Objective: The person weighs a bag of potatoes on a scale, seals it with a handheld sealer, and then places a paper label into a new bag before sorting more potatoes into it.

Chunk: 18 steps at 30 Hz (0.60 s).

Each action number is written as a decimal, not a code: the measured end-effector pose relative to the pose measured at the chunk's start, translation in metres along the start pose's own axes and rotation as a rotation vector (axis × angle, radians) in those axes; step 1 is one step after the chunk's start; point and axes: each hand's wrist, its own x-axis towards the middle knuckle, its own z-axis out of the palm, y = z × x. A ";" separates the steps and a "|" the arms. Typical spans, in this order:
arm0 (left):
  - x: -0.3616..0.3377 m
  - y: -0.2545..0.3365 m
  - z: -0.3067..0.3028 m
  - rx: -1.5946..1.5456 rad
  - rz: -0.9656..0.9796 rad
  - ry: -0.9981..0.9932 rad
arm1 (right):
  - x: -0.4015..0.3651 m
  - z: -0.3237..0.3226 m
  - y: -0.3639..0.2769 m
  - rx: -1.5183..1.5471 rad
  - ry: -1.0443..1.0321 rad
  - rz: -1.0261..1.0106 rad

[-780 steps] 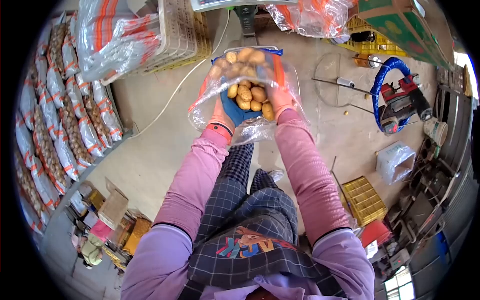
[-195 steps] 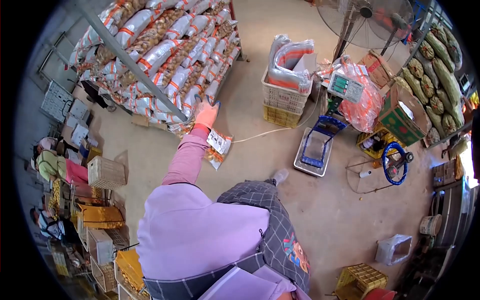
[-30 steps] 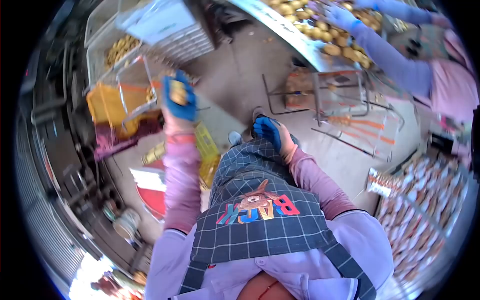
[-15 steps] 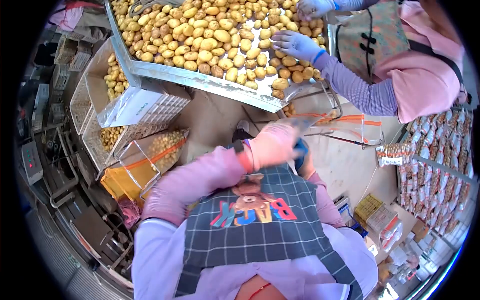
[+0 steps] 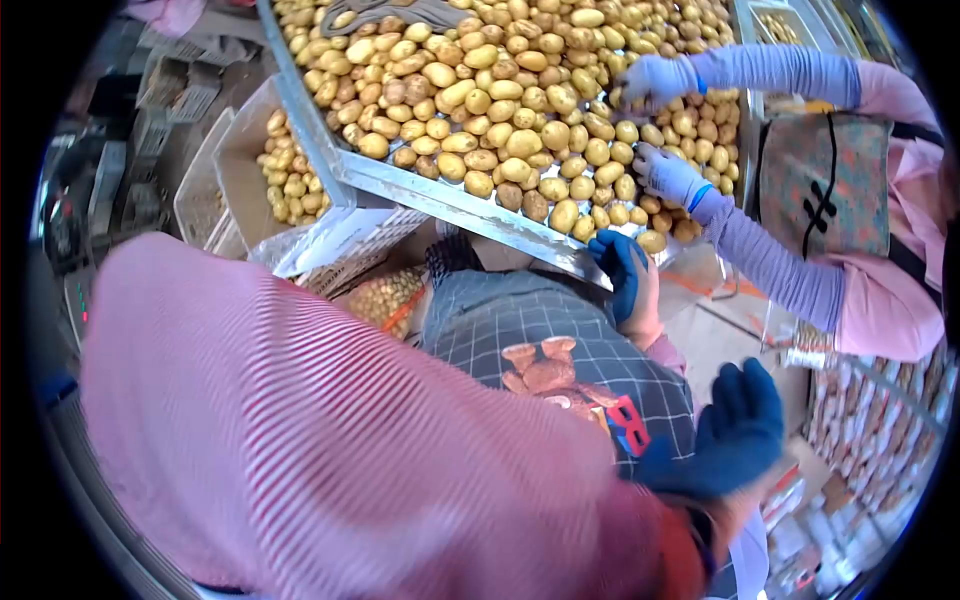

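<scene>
Your left hand (image 5: 725,435), palm blue-coated, is spread wide, while your right hand (image 5: 628,282) curls, contents indeterminable, beside the metal-rimmed worktop (image 5: 470,212) bearing heaped smooth, oval potatoes (image 5: 520,144), a co-worker's gloved hands (image 5: 672,178) among them, a pale-walled crate (image 5: 240,180) alongside.

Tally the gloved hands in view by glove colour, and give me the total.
Blue-palmed: 2 (wearer's left hand, right hand)
Pale: 2 (co-worker's upper hand, co-worker's lower hand)
Total: 4

The table rim (image 5: 460,212) was smooth, dull-shining metal, the potatoes (image 5: 524,143) faintly glossy, the nearest sleeve (image 5: 350,430) ribbed cloth
</scene>
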 end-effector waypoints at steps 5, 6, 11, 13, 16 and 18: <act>-0.030 -0.046 0.024 -0.081 0.210 -0.082 | 0.016 0.043 -0.004 -0.043 0.133 -0.190; -0.035 -0.051 0.032 -0.109 0.261 -0.112 | 0.026 0.054 -0.004 -0.022 0.167 -0.178; -0.013 -0.062 0.097 -0.235 0.535 -0.314 | 0.080 0.110 -0.011 -0.404 0.285 -0.313; -0.018 -0.066 0.119 -0.266 0.605 -0.345 | 0.094 0.127 -0.001 -0.323 0.349 -0.355; -0.038 -0.055 0.154 -0.299 0.590 -0.240 | 0.100 0.148 0.004 -0.780 0.549 -0.405; -0.046 -0.053 0.169 -0.311 0.579 -0.145 | 0.109 0.146 0.010 -1.011 0.585 -0.423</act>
